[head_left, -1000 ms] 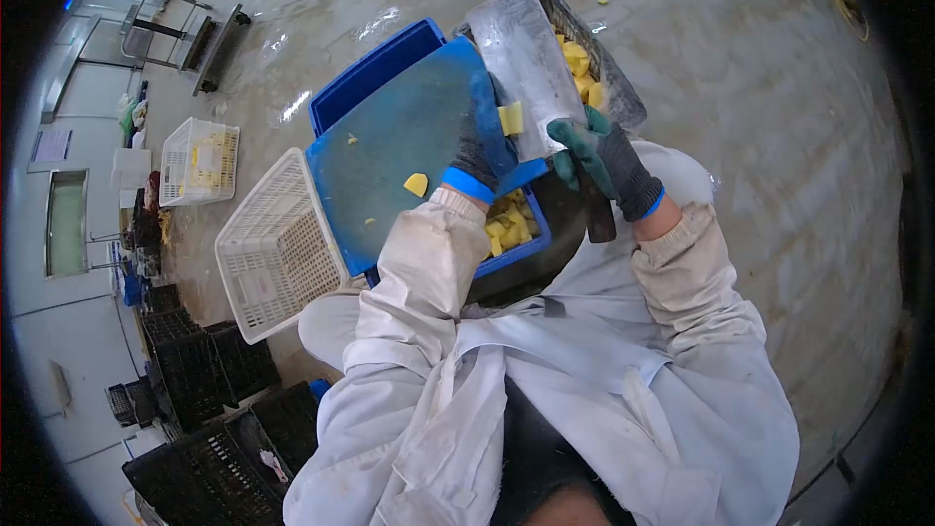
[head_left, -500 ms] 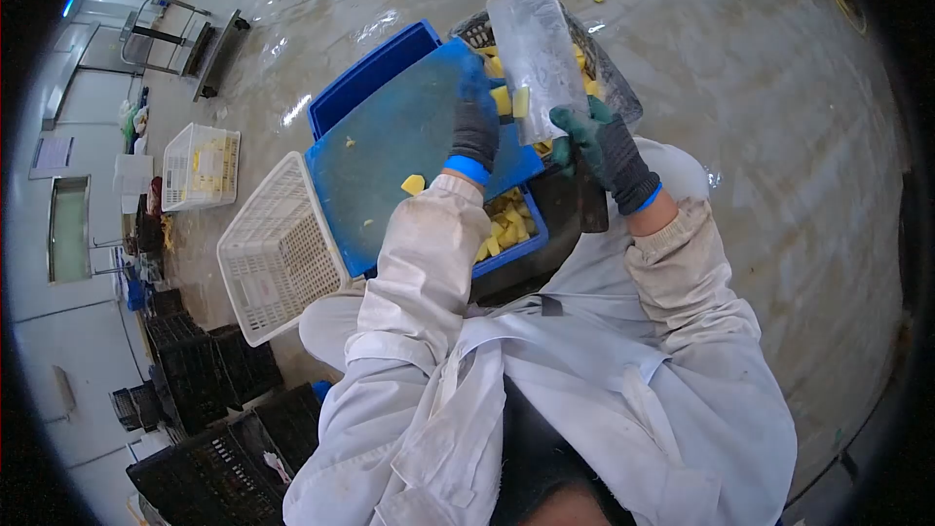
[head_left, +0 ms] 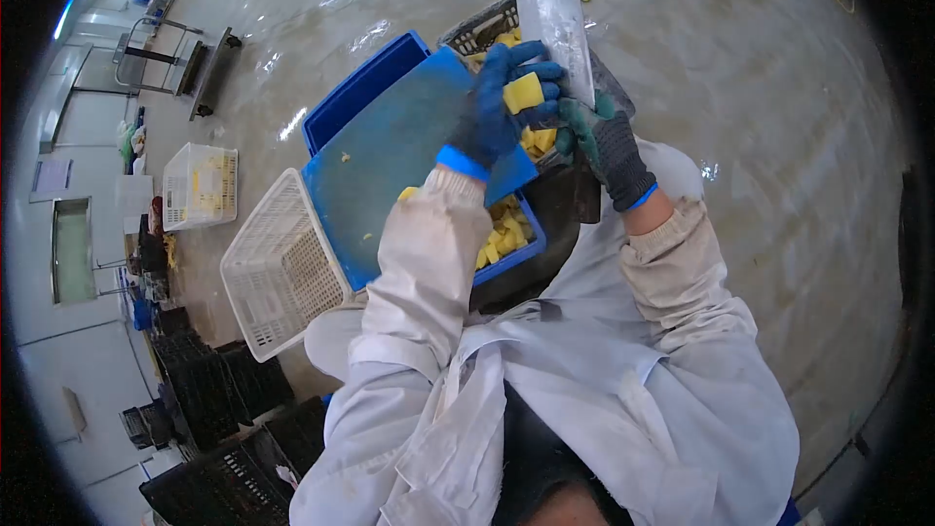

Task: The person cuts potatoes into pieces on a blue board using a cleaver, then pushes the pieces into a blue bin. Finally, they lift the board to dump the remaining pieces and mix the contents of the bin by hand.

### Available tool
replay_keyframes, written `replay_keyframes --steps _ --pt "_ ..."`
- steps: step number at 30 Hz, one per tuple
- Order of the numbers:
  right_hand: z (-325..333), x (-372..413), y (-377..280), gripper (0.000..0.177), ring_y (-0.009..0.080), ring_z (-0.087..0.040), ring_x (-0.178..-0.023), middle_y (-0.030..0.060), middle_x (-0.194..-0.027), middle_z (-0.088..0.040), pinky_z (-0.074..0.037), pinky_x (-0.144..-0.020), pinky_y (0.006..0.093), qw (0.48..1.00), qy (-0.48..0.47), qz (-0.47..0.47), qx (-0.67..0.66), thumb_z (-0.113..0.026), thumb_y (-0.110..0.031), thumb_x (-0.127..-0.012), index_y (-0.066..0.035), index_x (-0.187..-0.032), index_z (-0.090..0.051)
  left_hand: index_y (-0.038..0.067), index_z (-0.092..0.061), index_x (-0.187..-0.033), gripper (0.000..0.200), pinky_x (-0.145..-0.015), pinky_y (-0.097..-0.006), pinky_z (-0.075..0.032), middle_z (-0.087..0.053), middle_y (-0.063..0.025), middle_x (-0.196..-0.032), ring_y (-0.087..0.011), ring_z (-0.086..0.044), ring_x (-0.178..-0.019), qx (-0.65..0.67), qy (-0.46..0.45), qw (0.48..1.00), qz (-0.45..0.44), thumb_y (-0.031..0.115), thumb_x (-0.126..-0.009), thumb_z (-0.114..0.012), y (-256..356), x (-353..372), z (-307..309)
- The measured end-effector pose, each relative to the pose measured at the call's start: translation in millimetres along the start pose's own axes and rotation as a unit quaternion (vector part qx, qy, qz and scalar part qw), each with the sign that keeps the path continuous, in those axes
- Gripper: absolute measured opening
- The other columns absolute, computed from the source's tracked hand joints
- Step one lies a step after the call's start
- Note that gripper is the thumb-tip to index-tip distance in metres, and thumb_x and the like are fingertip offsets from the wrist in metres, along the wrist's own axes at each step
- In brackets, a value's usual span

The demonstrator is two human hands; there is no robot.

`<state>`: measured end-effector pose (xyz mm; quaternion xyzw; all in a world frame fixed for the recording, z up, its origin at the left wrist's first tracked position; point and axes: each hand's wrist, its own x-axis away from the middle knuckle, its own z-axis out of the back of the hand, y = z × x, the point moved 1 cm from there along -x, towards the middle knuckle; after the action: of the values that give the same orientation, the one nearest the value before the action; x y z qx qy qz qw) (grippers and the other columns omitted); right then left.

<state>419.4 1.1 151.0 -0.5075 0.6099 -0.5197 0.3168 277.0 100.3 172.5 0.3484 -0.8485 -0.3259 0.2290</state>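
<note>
My left hand [head_left: 495, 112], in a blue and black glove, is turned palm up with the fingers partly curled. It holds a cut yellow chunk [head_left: 523, 93] that looks like potato. Close beside it my right hand [head_left: 606, 144], in a grey and green glove, is wrapped round the handle of a wide cleaver [head_left: 557, 29], its blade raised and tilted. Under my left wrist lies a blue cutting board [head_left: 380, 156], with a few small scraps on it. A dark crate [head_left: 484, 31] behind the hands contains yellow pieces, partly hidden by the blade.
Below the board, a blue tub [head_left: 531, 251] contains more yellow chunks. Another blue bin [head_left: 365, 78] stands behind the board. A white basket [head_left: 282, 273] leans at the left. Farther off are a second white basket [head_left: 200, 185], a trolley [head_left: 200, 73] and black crates [head_left: 224, 375].
My left hand has turned palm up and shows the yellow chunk it holds. The cleaver has swung to a steeper angle, its blade now narrower in view, with no piece visible on it.
</note>
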Motion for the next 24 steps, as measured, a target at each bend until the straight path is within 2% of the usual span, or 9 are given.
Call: replay_keyframes --steps 3,5,7,10,13,16,19,20,24 --pt "-3.2 5.1 -7.0 0.016 0.0105 -0.055 -0.053 0.0048 -0.071 -0.060 -0.044 -0.048 0.0254 0.999 -0.009 0.018 -0.032 -0.060 -0.016 -0.088 0.000 -0.092 -0.060 0.009 -0.044 -0.131 0.042 -0.070 -0.0304 -0.054 -0.061 -0.0128 -0.105 -0.0233 -0.062 -0.086 -0.108 0.232 0.959 -0.121 0.031 -0.095 -0.048 -17.4 -21.5 63.0" --pt "-1.0 3.4 -9.1 0.017 0.0106 -0.055 -0.052 0.0051 -0.070 -0.060 -0.044 -0.047 0.0257 0.999 -0.007 0.038 -0.010 -0.060 -0.016 -0.088 0.000 -0.094 -0.059 0.011 -0.042 -0.133 0.042 -0.071 -0.0336 -0.053 -0.060 -0.0151 -0.107 -0.0267 -0.062 -0.088 -0.409 0.266 0.848 -0.206 0.026 -0.094 -0.048 -26.2 -1.8 115.7" --pt "4.6 -0.8 -0.5 0.018 0.0109 -0.055 -0.052 0.0052 -0.069 -0.060 -0.043 -0.046 0.0259 0.997 0.002 0.047 0.068 -0.060 -0.017 -0.088 0.000 -0.095 -0.058 0.010 -0.039 -0.136 0.050 -0.086 -0.0397 -0.047 -0.058 -0.0172 -0.113 -0.0319 -0.059 -0.099 -0.698 0.235 0.647 -0.196 0.018 -0.089 -0.055 -17.2 49.6 112.9" --pt "-5.8 5.8 -1.1 0.019 0.0113 -0.055 -0.051 0.0049 -0.067 -0.058 -0.042 -0.045 0.0262 0.999 -0.043 -0.003 0.024 -0.060 -0.018 -0.088 0.000 -0.097 -0.058 0.013 -0.039 -0.137 0.053 -0.091 -0.0480 -0.042 -0.054 -0.0209 -0.120 -0.0384 -0.053 -0.109 -0.841 0.032 0.506 -0.189 0.018 -0.087 -0.056 -42.9 105.1 158.9" --pt "-7.1 11.2 9.4 0.023 0.0156 -0.058 -0.054 0.0071 -0.066 -0.060 -0.045 -0.049 0.0290 0.984 -0.113 -0.035 0.136 -0.061 -0.022 -0.087 -0.001 -0.098 -0.059 0.008 -0.038 -0.136 0.056 -0.097 -0.0470 -0.037 -0.048 -0.0196 -0.128 -0.0388 -0.046 -0.116 -0.875 0.001 0.438 -0.205 0.019 -0.085 -0.058 -55.4 149.2 176.7" --pt "-11.4 31.5 40.7 0.025 0.0290 -0.062 -0.062 0.0157 -0.071 -0.063 -0.048 -0.055 0.0377 0.927 -0.174 0.025 0.331 -0.059 -0.025 -0.087 -0.003 -0.099 -0.059 0.002 -0.039 -0.134 0.053 -0.099 -0.0457 -0.036 -0.044 -0.0203 -0.130 -0.0394 -0.045 -0.117 -0.810 0.187 0.502 -0.239 0.020 -0.087 -0.056 -51.5 179.2 144.7" --pt "-33.5 65.0 42.7 0.027 0.0400 -0.061 -0.073 0.0225 -0.079 -0.063 -0.048 -0.063 0.0463 0.817 -0.225 0.095 0.522 -0.054 -0.029 -0.088 -0.005 -0.098 -0.058 0.002 -0.036 -0.134 0.059 -0.098 -0.0451 -0.037 -0.045 -0.0214 -0.130 -0.0372 -0.043 -0.120 -0.808 0.261 0.491 -0.195 0.021 -0.084 -0.060 -79.3 196.4 175.1" --pt "-45.3 75.0 41.8 0.027 0.0429 -0.060 -0.076 0.0242 -0.082 -0.062 -0.048 -0.066 0.0489 0.776 -0.239 0.105 0.574 -0.052 -0.031 -0.088 -0.005 -0.098 -0.058 0.001 -0.037 -0.134 0.059 -0.096 -0.0452 -0.038 -0.046 -0.0221 -0.129 -0.0380 -0.045 -0.118 -0.781 0.278 0.533 -0.169 0.021 -0.083 -0.060 -82.0 199.4 175.8" --pt "-66.9 92.1 62.8 0.030 0.0411 -0.062 -0.076 0.0231 -0.079 -0.063 -0.048 -0.067 0.0499 0.726 -0.250 0.023 0.640 -0.049 -0.035 -0.088 -0.006 -0.094 -0.056 0.001 -0.040 -0.131 0.056 -0.089 -0.0457 -0.043 -0.052 -0.0250 -0.119 -0.0406 -0.051 -0.108 -0.682 0.317 0.640 -0.154 0.021 -0.083 -0.061 -82.2 196.0 175.0"
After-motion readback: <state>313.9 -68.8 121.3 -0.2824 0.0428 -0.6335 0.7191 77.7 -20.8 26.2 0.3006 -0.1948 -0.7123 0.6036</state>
